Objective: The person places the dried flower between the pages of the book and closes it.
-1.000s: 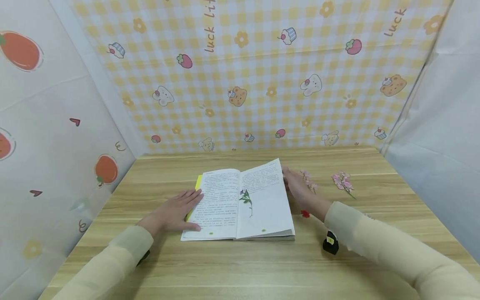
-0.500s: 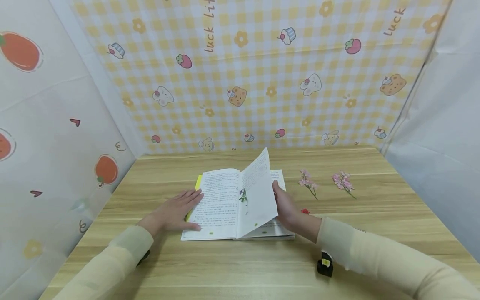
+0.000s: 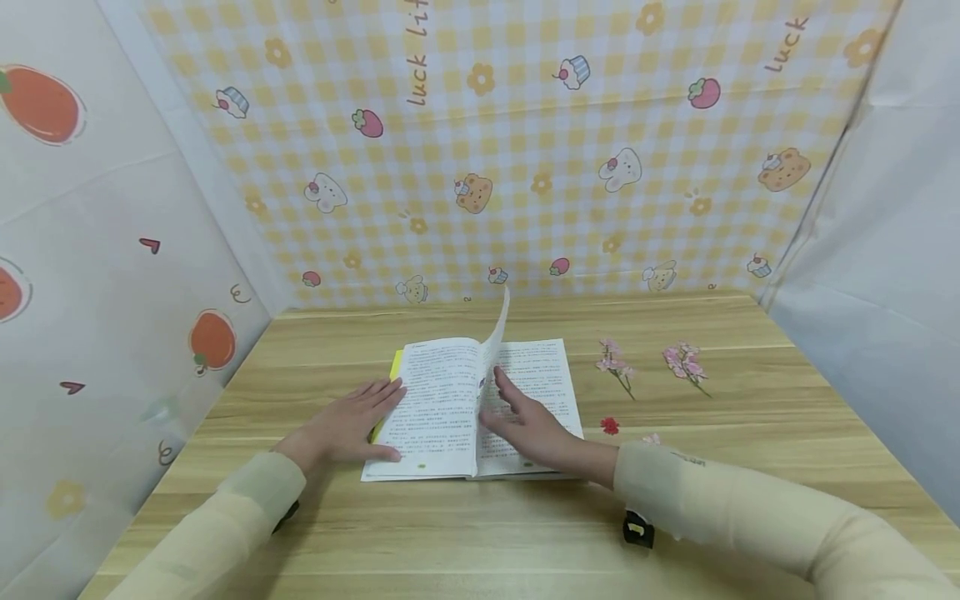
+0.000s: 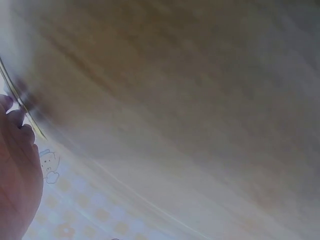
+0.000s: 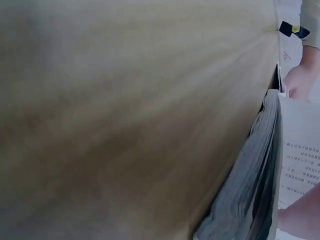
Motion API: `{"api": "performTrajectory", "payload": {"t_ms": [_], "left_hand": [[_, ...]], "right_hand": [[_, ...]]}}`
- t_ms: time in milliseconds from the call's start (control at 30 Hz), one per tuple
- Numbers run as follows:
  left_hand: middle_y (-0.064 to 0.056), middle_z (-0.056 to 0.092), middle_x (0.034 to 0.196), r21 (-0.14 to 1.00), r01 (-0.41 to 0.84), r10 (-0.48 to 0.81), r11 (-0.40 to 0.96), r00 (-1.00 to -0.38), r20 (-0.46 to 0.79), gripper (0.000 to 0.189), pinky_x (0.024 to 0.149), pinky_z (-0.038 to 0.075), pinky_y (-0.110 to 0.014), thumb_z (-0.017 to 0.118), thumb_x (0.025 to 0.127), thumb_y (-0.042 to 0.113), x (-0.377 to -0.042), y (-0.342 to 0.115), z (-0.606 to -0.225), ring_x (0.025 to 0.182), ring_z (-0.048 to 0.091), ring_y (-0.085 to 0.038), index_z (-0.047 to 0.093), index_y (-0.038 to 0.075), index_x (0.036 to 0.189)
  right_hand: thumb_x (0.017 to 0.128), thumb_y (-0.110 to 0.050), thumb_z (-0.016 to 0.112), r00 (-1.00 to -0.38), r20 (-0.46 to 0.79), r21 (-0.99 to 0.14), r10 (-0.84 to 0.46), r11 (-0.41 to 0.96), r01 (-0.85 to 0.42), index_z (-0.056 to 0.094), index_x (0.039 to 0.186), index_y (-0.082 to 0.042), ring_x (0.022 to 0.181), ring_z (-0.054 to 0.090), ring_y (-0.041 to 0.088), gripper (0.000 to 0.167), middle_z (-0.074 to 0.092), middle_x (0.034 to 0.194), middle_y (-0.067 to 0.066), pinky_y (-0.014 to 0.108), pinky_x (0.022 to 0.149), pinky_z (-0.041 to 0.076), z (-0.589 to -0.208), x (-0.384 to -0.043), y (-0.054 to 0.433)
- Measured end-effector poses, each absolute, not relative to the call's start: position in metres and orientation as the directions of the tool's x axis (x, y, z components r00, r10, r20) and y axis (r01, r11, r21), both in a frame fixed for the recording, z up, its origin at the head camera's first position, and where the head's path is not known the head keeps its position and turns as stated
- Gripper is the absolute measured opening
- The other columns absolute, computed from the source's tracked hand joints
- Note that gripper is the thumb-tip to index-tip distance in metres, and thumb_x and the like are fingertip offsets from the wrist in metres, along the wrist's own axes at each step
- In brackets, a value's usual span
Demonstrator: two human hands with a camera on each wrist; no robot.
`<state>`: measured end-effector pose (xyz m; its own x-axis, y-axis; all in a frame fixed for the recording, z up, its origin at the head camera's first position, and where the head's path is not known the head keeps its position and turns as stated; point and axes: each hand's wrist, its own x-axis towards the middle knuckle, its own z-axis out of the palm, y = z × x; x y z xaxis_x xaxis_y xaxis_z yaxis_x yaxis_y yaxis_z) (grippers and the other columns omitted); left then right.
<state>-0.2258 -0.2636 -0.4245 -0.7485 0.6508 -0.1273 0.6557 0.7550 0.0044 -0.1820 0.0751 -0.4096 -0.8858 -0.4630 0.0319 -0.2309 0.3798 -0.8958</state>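
An open book [image 3: 435, 408] lies on the wooden table. My left hand [image 3: 348, 427] rests flat on its left page, fingers spread over the outer edge; the left wrist view catches the side of that hand [image 4: 20, 175]. One page [image 3: 492, 337] stands almost upright at the spine, seen nearly edge-on. Behind it, over the right-hand page, my right hand [image 3: 536, 433] has its fingers extended against the raised page. The dried purple flower on that page is mostly hidden, only a sliver showing. In the right wrist view the book's page block [image 5: 250, 170] appears beside the hand.
Right of the book lie two pink flower sprigs, one nearer [image 3: 617, 367] and one farther right [image 3: 685, 364]. A small red flower [image 3: 610, 426] is close to the right forearm, and another pale pink bloom [image 3: 651, 438] is partly hidden by the sleeve. A patterned cloth hangs behind the table.
The right hand has moved left from the book's right edge, swinging the page with the dried flower up to nearly vertical. The right-hand page beneath is now exposed. The left hand stays put.
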Motion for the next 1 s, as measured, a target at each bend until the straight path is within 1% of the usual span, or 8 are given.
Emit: {"api": "performTrajectory", "payload": {"t_ms": [100, 200, 267, 467, 600, 767, 867, 1000], "left_hand": [[-0.013, 0.016, 0.160, 0.010, 0.661, 0.658, 0.750, -0.744, -0.118, 0.107, 0.117, 0.016, -0.046, 0.044, 0.082, 0.080, -0.225, -0.263, -0.423, 0.146, 0.014, -0.032, 0.020, 0.004, 0.155], [-0.014, 0.017, 0.160, 0.019, 0.667, 0.665, 0.745, -0.740, -0.100, 0.106, 0.116, 0.017, -0.047, 0.046, 0.083, 0.078, -0.224, -0.263, -0.424, 0.145, 0.015, -0.033, 0.021, 0.003, 0.154], [-0.015, 0.018, 0.160, 0.017, 0.674, 0.673, 0.738, -0.735, -0.081, 0.105, 0.116, 0.018, -0.048, 0.046, 0.084, 0.076, -0.224, -0.264, -0.426, 0.145, 0.016, -0.034, 0.021, 0.002, 0.154], [-0.014, 0.019, 0.159, 0.071, 0.671, 0.673, 0.738, -0.739, -0.007, 0.084, 0.116, 0.018, -0.048, 0.045, 0.096, 0.058, -0.225, -0.269, -0.429, 0.145, 0.018, -0.033, 0.022, 0.003, 0.154], [-0.017, 0.022, 0.158, 0.148, 0.674, 0.673, 0.723, -0.737, 0.065, 0.068, 0.116, 0.016, -0.050, 0.043, 0.102, 0.040, -0.225, -0.271, -0.428, 0.144, 0.020, -0.036, 0.023, -0.001, 0.153], [-0.025, 0.026, 0.154, 0.228, 0.666, 0.640, 0.711, -0.746, 0.184, 0.057, 0.113, 0.017, -0.057, 0.040, 0.104, 0.024, -0.229, -0.276, -0.423, 0.141, 0.022, -0.042, 0.025, -0.007, 0.150], [-0.025, 0.025, 0.154, 0.274, 0.641, 0.594, 0.717, -0.767, 0.244, 0.054, 0.113, 0.015, -0.058, 0.039, 0.105, 0.021, -0.233, -0.281, -0.417, 0.142, 0.020, -0.043, 0.026, -0.008, 0.149], [-0.020, 0.020, 0.157, 0.304, 0.613, 0.553, 0.730, -0.790, 0.264, 0.058, 0.116, 0.010, -0.053, 0.040, 0.105, 0.025, -0.236, -0.284, -0.408, 0.144, 0.015, -0.039, 0.021, -0.002, 0.152]], "right_hand": [[0.096, -0.053, 0.051, -0.849, 0.044, -0.790, -0.527, 0.502, -0.352, 0.002, 0.157, -0.020, 0.145, 0.013, 0.021, 0.085, 0.009, 0.162, 0.003, 0.044, 0.115, 0.020, -0.410, -0.185, 0.074], [0.096, -0.053, 0.050, -0.799, 0.060, -0.698, -0.599, 0.547, -0.462, -0.002, 0.157, -0.018, 0.146, 0.004, 0.016, 0.087, 0.000, 0.162, 0.003, 0.041, 0.116, 0.016, -0.411, -0.190, 0.074], [0.097, -0.053, 0.049, -0.766, 0.067, -0.624, -0.640, 0.572, -0.533, -0.002, 0.157, -0.018, 0.147, 0.001, 0.017, 0.086, -0.003, 0.162, 0.004, 0.041, 0.117, 0.014, -0.413, -0.193, 0.073], [0.099, -0.050, 0.046, -0.668, 0.067, -0.391, -0.741, 0.596, -0.701, 0.006, 0.158, -0.014, 0.147, 0.005, 0.024, 0.080, 0.002, 0.162, 0.011, 0.043, 0.117, 0.015, -0.416, -0.201, 0.068], [0.100, -0.048, 0.045, -0.633, 0.036, -0.332, -0.773, 0.589, -0.737, 0.010, 0.157, -0.012, 0.147, 0.009, 0.025, 0.076, 0.006, 0.161, 0.015, 0.045, 0.116, 0.017, -0.417, -0.201, 0.063], [0.101, -0.046, 0.044, -0.619, 0.017, -0.299, -0.785, 0.587, -0.752, 0.013, 0.157, -0.012, 0.147, 0.011, 0.024, 0.072, 0.009, 0.161, 0.016, 0.045, 0.116, 0.019, -0.417, -0.199, 0.058], [0.102, -0.047, 0.043, -0.606, 0.010, -0.259, -0.795, 0.584, -0.770, 0.016, 0.157, -0.012, 0.147, 0.011, 0.024, 0.071, 0.010, 0.161, 0.016, 0.044, 0.116, 0.019, -0.415, -0.199, 0.056], [0.102, -0.047, 0.042, -0.567, 0.000, -0.162, -0.824, 0.560, -0.813, 0.020, 0.156, -0.012, 0.146, 0.014, 0.027, 0.068, 0.014, 0.160, 0.017, 0.044, 0.116, 0.019, -0.414, -0.199, 0.055]]}}
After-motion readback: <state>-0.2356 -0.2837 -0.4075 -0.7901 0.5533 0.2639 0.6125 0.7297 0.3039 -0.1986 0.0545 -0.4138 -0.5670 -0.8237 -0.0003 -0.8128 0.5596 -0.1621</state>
